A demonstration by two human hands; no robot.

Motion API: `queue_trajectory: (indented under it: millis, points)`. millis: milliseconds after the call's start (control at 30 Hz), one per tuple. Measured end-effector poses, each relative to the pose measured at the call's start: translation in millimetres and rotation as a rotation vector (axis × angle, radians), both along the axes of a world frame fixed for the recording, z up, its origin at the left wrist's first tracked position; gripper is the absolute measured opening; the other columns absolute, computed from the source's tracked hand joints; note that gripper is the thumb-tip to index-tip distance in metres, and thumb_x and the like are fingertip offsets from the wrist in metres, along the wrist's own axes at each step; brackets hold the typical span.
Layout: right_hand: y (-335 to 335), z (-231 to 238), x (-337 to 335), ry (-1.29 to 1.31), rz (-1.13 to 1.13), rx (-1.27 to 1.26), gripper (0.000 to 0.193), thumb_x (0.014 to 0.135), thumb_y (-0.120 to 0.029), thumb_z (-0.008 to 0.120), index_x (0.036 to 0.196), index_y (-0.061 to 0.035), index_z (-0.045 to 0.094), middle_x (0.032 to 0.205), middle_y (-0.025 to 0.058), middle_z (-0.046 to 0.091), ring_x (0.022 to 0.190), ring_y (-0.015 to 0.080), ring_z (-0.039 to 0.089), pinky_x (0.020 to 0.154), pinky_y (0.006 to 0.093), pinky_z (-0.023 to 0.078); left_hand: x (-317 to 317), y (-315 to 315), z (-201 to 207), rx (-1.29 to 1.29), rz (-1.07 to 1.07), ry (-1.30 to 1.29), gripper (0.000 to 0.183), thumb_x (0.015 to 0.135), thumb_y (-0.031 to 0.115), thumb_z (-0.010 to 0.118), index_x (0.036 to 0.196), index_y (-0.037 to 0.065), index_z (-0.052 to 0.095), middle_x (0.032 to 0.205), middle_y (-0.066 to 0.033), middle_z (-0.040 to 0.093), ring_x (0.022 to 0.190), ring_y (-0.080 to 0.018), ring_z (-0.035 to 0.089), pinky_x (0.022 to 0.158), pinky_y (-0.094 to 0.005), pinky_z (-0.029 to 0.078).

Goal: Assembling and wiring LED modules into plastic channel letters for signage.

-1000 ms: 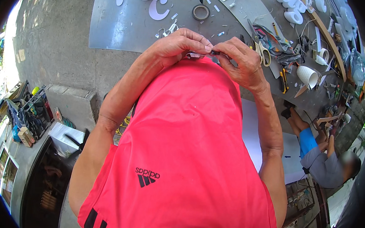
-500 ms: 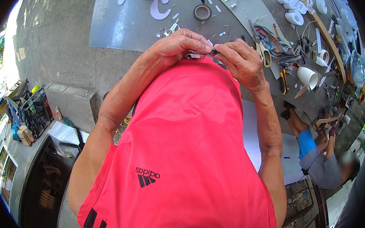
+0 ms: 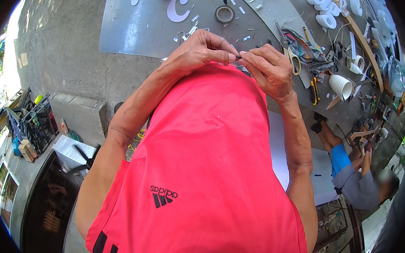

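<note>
My left hand (image 3: 204, 51) and my right hand (image 3: 271, 69) meet above the front of my red shirt, at the near edge of the work table. Both hands are closed in a pinch, fingertips nearly touching. Between them is a small dark piece (image 3: 238, 58), perhaps tape or wire; its kind is too small to make out. Just beyond my left hand lie small white modules on thin wires (image 3: 190, 31). Close to my right hand are scissors (image 3: 293, 61) with cream handles. A roll of dark tape (image 3: 224, 14) rests farther off on the table.
White cut-out letters (image 3: 178, 8) lie on a metal sheet (image 3: 124, 31) at the far left. To the right are a yellow-and-black utility knife (image 3: 315, 90), a white textured cup (image 3: 341, 86) and a long wooden strip (image 3: 367, 48). Another person (image 3: 358, 182) is low down at right.
My left fingers have straightened toward the right hand's fingertips. The pale bits that showed under the left hand are now hidden. The right hand has barely shifted.
</note>
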State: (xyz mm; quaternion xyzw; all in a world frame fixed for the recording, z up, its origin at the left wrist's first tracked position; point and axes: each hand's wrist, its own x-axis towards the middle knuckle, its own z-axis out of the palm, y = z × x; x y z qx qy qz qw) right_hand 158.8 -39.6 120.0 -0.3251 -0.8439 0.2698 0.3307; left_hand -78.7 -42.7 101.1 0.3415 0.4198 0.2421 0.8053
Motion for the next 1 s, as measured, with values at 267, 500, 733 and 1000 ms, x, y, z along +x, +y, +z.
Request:
queue_trajectory:
  millis: [267, 500, 733, 1000]
  points:
    - [-5.9, 10.9, -2.9, 0.031, -0.175, -0.549, 0.013, 0.083, -0.006, 0.081, 0.093, 0.0004, 0.076, 0.081, 0.0045, 0.070, 0.067, 0.0118, 0.065, 0.059, 0.0259, 0.051, 10.5, -7.8, 8.1, 0.808, 0.068, 0.444, 0.014, 0.078, 0.007, 0.079, 0.092, 0.010, 0.082, 0.070, -0.0012, 0.066, 0.076, -0.0148, 0.055, 0.068, -0.0293, 0.047]
    - [-7.1, 9.6, 4.9, 0.266, -0.255, -1.153, 0.009, 0.087, -0.006, 0.079, 0.091, -0.0001, 0.073, 0.081, 0.0013, 0.070, 0.073, 0.0054, 0.063, 0.065, 0.0211, 0.050, 14.5, -8.6, 14.1, 0.934, 0.056, 0.437, 0.017, 0.076, 0.008, 0.082, 0.093, 0.012, 0.082, 0.066, 0.0004, 0.063, 0.076, -0.0157, 0.054, 0.067, -0.0308, 0.047]
    - [-14.3, 16.0, 5.4, 0.032, -0.216, -0.801, 0.016, 0.085, -0.005, 0.081, 0.095, 0.0010, 0.070, 0.086, 0.0037, 0.070, 0.076, 0.0069, 0.064, 0.068, 0.0219, 0.051, 14.0, -6.1, 9.8, 0.572, -0.024, 0.318, 0.013, 0.085, 0.018, 0.082, 0.092, 0.008, 0.080, 0.080, -0.0019, 0.069, 0.082, -0.0145, 0.059, 0.073, -0.0314, 0.048]
    - [-10.7, 26.6, 4.8, -0.021, -0.181, -0.637, 0.023, 0.083, -0.009, 0.081, 0.102, -0.0015, 0.071, 0.088, 0.0051, 0.070, 0.073, 0.0128, 0.065, 0.063, 0.0276, 0.051, 11.0, -4.8, 11.1, 0.467, -0.049, 0.318, 0.018, 0.088, 0.021, 0.078, 0.097, 0.005, 0.077, 0.089, -0.0090, 0.069, 0.085, -0.0190, 0.065, 0.074, -0.0334, 0.052]
